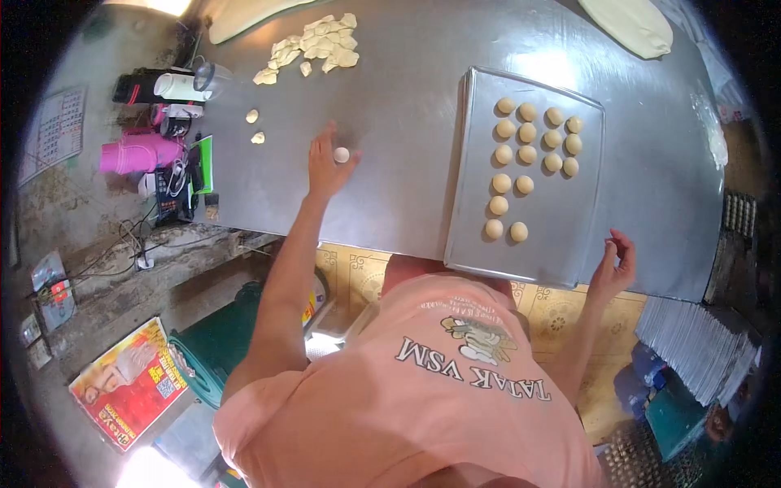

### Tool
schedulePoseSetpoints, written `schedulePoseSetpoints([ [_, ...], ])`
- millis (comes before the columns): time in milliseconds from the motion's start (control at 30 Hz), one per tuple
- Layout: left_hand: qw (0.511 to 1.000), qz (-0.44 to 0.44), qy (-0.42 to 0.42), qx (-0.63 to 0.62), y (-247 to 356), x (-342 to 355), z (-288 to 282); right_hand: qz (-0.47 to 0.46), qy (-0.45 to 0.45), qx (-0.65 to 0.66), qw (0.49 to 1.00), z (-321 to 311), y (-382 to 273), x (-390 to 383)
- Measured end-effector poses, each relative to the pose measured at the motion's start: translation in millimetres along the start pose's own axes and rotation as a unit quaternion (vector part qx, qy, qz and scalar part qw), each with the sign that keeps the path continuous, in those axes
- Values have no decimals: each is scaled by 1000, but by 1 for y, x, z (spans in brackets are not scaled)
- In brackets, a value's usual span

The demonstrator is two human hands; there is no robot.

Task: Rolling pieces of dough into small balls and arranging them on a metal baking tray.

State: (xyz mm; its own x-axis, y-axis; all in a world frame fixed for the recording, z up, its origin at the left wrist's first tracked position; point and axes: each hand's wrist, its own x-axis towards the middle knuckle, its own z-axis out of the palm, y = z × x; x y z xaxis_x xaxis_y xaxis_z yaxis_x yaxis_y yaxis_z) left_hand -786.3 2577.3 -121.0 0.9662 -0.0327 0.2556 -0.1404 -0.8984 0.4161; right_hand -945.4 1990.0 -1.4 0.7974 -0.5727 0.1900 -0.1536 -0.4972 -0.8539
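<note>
Left hand [328,165] is extending over the metal table [399,195], fingers and thumb standing apart in an unclosed posture. One pale dough ball [342,154] is lying in the gap between thumb and fingers; whether the skin is touching it cannot be told from this view. Right hand [616,264] is hanging near the front edge of the table, just beside the lower right corner of the tray [553,236]. Its fingers are curling loosely, the thumb is standing off from them, and it is gripping nothing visible.

The tray is resting on the table in front of the torso and is carrying seventeen dough balls [527,132]. Twelve are forming three rows of four at the far end; five are sitting nearer the person, toward the left side.

Two small dough lumps [252,116] are lying to the left of the left hand, well apart from it. Beyond them, a cluster of flat dough pieces [329,45] is occupying the far left area. One large dough slab [626,26] is lying at the far right.
</note>
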Motion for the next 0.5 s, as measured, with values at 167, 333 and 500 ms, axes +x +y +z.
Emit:
schedulePoseSetpoints([
  [167, 978, -168, -14, -125, 99, -9, -4, 43, 10, 21, 999, -6, 15, -9],
  [333, 968, 84, -51, -229, 256, -30, 39, -2, -41, 33, 999, 12, 5, -11],
  [500, 944, 280, -115, -134, 346, -42, 65, 47, -96, 86, 991, 28, -2, -6],
])
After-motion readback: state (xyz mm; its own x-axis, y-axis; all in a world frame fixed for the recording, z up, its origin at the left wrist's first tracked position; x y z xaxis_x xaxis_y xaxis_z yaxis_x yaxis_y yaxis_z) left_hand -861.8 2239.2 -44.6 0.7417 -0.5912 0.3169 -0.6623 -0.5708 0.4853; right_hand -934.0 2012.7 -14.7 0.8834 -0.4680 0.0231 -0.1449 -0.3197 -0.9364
